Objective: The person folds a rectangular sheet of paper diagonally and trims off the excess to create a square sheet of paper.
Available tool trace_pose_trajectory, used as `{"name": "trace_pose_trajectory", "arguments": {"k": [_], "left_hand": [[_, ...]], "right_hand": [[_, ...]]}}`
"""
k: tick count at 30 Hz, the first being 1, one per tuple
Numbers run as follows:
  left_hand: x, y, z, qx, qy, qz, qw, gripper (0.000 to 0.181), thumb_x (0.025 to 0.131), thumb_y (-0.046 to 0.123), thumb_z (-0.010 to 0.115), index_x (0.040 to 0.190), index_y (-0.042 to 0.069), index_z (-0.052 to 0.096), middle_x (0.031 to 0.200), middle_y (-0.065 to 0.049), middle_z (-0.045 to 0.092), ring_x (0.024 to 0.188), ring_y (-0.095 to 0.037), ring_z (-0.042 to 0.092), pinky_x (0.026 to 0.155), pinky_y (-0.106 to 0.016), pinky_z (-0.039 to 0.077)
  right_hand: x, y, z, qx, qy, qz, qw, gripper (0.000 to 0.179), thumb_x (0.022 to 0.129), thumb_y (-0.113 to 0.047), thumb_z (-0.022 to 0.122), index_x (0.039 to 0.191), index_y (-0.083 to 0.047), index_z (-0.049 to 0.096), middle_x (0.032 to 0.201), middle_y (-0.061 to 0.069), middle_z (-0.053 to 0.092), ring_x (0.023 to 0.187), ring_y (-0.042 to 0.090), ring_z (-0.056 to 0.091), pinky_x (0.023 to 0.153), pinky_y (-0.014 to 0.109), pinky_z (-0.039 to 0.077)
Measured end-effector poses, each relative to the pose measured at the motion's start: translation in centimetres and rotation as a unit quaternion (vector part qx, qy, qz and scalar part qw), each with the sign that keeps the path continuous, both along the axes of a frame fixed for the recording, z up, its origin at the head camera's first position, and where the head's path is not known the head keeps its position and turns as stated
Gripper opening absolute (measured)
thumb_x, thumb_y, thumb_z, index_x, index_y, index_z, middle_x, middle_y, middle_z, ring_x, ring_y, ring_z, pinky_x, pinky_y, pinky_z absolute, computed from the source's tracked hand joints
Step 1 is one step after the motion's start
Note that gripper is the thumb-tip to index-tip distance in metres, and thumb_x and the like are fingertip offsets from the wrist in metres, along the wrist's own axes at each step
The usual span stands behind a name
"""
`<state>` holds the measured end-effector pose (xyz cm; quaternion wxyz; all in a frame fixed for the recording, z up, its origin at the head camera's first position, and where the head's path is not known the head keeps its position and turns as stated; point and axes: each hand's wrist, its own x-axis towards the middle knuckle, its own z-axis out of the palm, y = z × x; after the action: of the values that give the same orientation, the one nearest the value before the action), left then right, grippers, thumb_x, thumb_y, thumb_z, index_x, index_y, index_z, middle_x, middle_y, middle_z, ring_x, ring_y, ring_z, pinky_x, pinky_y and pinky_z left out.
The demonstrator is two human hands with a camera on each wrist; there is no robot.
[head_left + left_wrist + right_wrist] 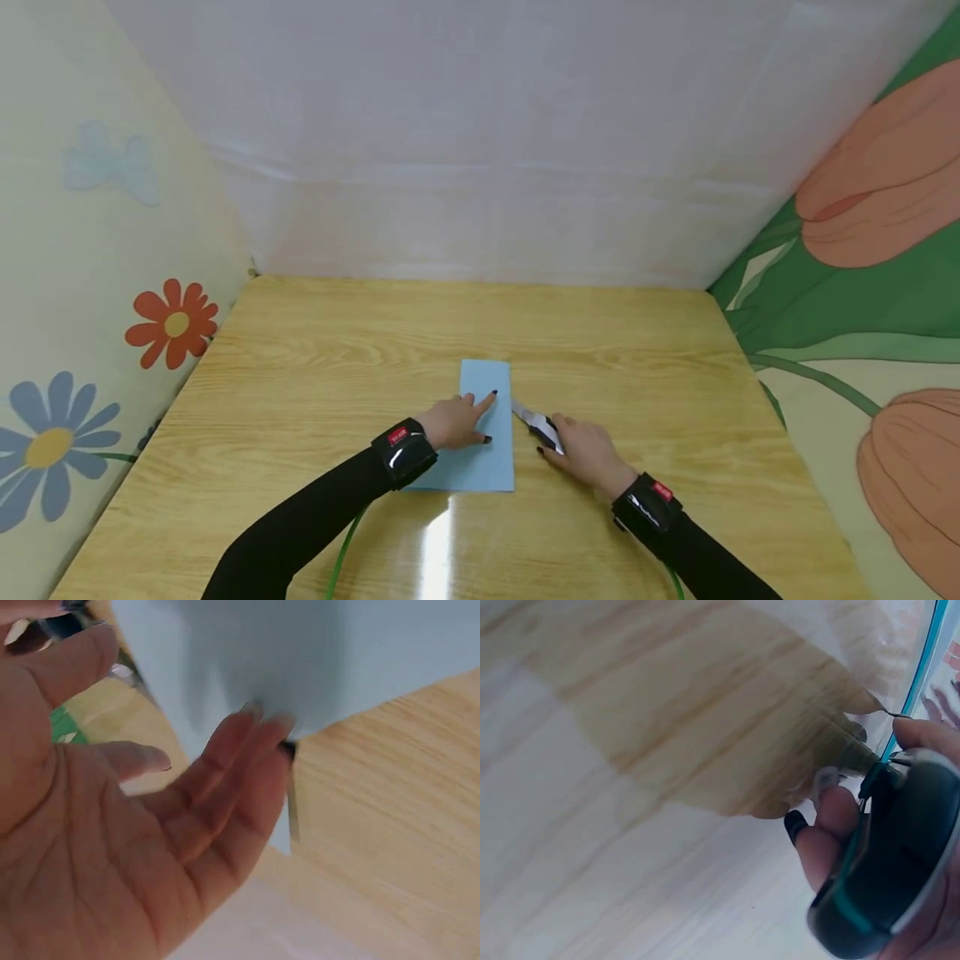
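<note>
A light blue sheet of paper, seemingly folded, lies on the wooden table. My left hand rests on it, index finger and thumb spread apart near the right edge. In the left wrist view, the other fingertips touch the blue paper near its edge. On the right, my right hand grips a utility knife by its dark and white handle. The blade points up and left, its tip at the paper's right edge; whether it sits inside the fold I cannot tell. The knife handle fills the palm in the right wrist view.
The wooden table spreads around the paper. A white cloth hangs behind it, with flower-patterned walls at left and right. A green cable runs below the left forearm.
</note>
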<state>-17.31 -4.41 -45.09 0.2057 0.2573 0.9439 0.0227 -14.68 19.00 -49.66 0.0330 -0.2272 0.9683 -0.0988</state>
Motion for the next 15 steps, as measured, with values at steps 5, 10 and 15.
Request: {"name": "trace_pose_trajectory", "arguments": {"k": [5,10,15], "left_hand": [[-0.6,0.7,-1.4,-0.087,0.144,-0.045,0.9847,0.083,0.068,0.059,0.074,0.135,0.015,0.051,0.125,-0.009,0.048,0.111,-0.022,0.045,0.088,-0.035,0.043],[-1.3,0.5,-2.1,-0.099,0.180,-0.087,0.9749,0.107,0.057,0.070,0.073,0.142,0.014,0.041,0.147,-0.009,0.034,0.134,-0.027,0.032,0.104,-0.046,0.033],[-2.0,0.2,-2.5,-0.038,0.087,-0.065,0.9933,0.112,0.060,0.062,0.076,0.147,0.010,0.030,0.152,-0.015,0.024,0.139,-0.032,0.024,0.107,-0.054,0.025]], "right_hand": [[-0.1,0.0,-0.2,-0.001,0.006,0.004,1.0000,0.038,0.083,-0.034,0.071,0.104,-0.006,0.056,0.070,-0.003,0.051,0.054,0.009,0.043,0.047,0.027,0.037],[-0.3,0.0,0.0,-0.003,0.004,0.000,1.0000,0.036,0.083,-0.033,0.070,0.103,-0.007,0.056,0.068,-0.003,0.049,0.054,0.010,0.043,0.046,0.027,0.036],[-0.3,0.0,0.0,-0.002,-0.007,-0.001,1.0000,0.036,0.084,-0.035,0.069,0.101,-0.007,0.055,0.067,-0.004,0.047,0.053,0.010,0.041,0.046,0.026,0.034]]}}
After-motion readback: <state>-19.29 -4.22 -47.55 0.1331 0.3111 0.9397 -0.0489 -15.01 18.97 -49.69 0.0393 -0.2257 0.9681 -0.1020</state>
